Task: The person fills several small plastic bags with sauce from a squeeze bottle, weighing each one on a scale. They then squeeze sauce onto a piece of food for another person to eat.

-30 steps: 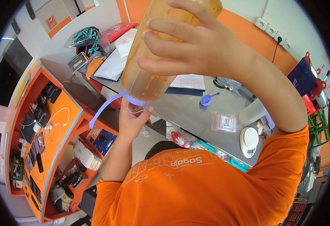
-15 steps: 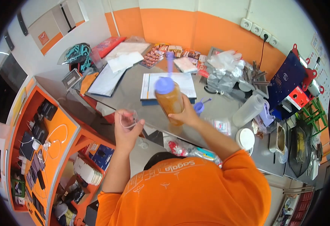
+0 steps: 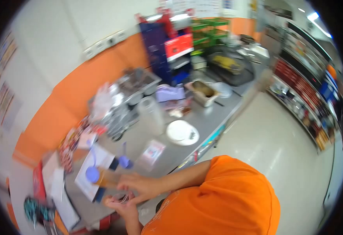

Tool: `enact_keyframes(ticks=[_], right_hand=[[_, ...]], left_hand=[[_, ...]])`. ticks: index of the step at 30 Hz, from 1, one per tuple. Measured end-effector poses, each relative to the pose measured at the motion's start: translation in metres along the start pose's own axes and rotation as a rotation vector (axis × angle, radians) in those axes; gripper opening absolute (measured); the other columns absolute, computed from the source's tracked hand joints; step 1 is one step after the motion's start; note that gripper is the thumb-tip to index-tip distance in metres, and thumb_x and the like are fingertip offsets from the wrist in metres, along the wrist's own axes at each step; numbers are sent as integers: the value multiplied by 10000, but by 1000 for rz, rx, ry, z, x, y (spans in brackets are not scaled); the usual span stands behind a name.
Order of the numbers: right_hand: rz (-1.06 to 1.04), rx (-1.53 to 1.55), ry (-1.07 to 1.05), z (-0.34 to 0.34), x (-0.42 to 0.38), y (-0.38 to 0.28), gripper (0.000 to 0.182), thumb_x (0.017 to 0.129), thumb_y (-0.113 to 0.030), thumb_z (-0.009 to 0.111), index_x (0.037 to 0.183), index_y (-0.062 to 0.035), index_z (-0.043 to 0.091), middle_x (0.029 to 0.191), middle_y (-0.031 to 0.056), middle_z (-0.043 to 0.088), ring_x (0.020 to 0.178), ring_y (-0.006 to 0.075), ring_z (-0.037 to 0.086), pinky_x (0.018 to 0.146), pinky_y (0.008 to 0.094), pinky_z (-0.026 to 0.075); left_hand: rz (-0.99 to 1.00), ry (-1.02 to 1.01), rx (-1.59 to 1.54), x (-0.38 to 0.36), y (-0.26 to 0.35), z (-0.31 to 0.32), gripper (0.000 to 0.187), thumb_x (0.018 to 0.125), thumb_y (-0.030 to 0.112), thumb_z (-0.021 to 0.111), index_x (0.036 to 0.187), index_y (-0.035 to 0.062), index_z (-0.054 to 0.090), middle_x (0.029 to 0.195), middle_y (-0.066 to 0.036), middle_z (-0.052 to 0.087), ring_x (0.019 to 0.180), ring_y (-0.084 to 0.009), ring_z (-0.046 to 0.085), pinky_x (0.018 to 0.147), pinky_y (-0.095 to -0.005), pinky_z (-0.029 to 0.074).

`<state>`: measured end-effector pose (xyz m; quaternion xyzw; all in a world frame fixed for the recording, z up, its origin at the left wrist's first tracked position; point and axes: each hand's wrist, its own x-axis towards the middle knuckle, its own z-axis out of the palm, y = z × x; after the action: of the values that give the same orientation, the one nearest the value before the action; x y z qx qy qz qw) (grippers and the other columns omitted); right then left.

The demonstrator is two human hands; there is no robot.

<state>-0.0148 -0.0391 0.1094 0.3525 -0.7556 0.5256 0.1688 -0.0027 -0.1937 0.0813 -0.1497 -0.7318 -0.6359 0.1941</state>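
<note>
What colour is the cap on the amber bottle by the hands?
The cap is bluish purple, seen best in the head view.

I wear an orange shirt (image 3: 234,199) at the lower centre of the frame, 1 short sleeve (image 3: 218,170) showing, with blurred pale markings (image 3: 160,217).

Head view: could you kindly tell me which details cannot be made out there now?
- Clear item at the left hand: head view, blurred, partly covered by fingers.
- Bottle's lower end: head view, blurred, hidden by the right hand.
- Packet's print: head view, blurred, too small.
- Paper's text: head view, blurred.
</note>
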Motion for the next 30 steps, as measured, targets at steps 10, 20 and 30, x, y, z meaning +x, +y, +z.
enact_keyframes(ticks=[10,20,30], right_hand=[[141,87,223,-103,-50,-1,116,838,-159,610,869,-47,604,816,65,614,744,243,595,637,341,444],[414,132,407,-269,-134,-24,134,852,-155,607,927,-44,597,901,65,586,844,166,567,753,287,452],[211,-419,503,-371,-201,-33,75,777,-115,648,806,-115,579,878,5,520,922,182,507,825,360,312]], left_hand=[[-14,-453,-110,30,10,92,342,839,297,420,1059,47,342,1031,-96,375,976,-188,400,909,-307,304],[-42,-567,-438,26,46,273,228,964,250,368,1070,47,366,1034,-61,390,947,-146,406,848,-280,338],[182,-462,-376,-8,84,396,173,936,204,476,901,38,439,922,-42,427,844,-130,408,802,-270,335]])
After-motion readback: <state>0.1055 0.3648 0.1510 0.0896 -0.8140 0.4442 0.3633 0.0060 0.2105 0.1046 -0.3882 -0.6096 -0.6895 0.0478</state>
